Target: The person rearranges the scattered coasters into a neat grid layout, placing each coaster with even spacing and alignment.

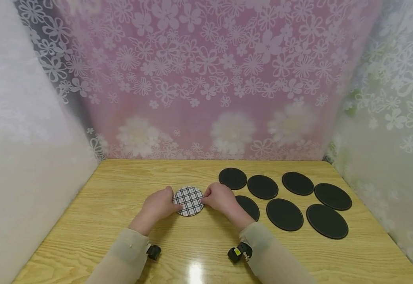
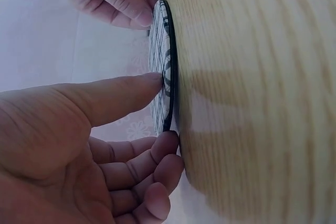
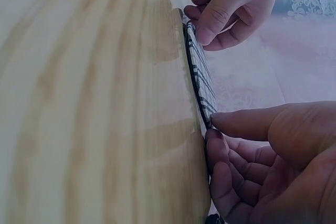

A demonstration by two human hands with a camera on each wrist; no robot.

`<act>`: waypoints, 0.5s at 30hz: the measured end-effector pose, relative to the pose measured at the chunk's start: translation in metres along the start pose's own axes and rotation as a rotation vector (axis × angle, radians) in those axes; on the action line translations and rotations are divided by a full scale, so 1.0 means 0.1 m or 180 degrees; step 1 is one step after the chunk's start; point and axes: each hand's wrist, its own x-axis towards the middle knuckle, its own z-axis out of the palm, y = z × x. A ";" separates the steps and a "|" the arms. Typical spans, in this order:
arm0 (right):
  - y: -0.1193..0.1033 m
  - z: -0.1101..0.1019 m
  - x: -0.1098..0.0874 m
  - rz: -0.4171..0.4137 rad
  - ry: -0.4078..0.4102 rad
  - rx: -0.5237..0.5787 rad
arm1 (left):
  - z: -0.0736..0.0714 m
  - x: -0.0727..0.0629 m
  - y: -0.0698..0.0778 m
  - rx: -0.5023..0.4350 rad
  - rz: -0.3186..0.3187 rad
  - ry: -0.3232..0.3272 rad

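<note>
A round coaster (image 1: pixel 188 201) with a black-and-white plaid top lies nearly flat just over or on the table. Both wrist views show its dark underside edge. At its left rim my left hand (image 1: pixel 159 204) pinches it, with the thumb on the plaid face and the fingers at the edge below. Opposite, my right hand (image 1: pixel 221 198) pinches the right rim between thumb and forefinger. In the left wrist view the coaster (image 2: pixel 160 66) is seen edge-on; whether it touches the wood there, I cannot tell.
Several round black coasters (image 1: pixel 284 214) lie on the right half of the wooden table (image 1: pixel 121 185). One black coaster (image 1: pixel 247 207) is partly hidden by my right forearm. A pink flowered curtain (image 1: pixel 192 79) hangs behind the table, with pale sheets at both sides.
</note>
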 end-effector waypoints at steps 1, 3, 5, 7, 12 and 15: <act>0.00 0.00 0.00 -0.0001 0.0005 -0.0002 | 0.00 0.00 0.00 0.0003 0.0005 -0.0004; 0.00 0.01 0.00 -0.0003 0.0011 -0.0020 | 0.00 0.00 0.01 -0.0002 0.0002 -0.0016; -0.01 0.00 0.00 -0.0007 0.0013 -0.0037 | 0.00 0.00 0.01 0.0006 0.0004 -0.0014; -0.01 0.00 0.00 -0.0013 0.0013 -0.0060 | 0.00 0.01 0.01 0.0015 -0.0017 -0.0034; -0.01 0.00 0.01 0.0007 -0.0005 -0.0096 | 0.02 0.03 -0.02 0.0044 -0.0036 -0.0075; -0.01 0.01 0.01 0.0014 0.0002 -0.0114 | 0.03 0.03 -0.03 0.0035 -0.0021 -0.0081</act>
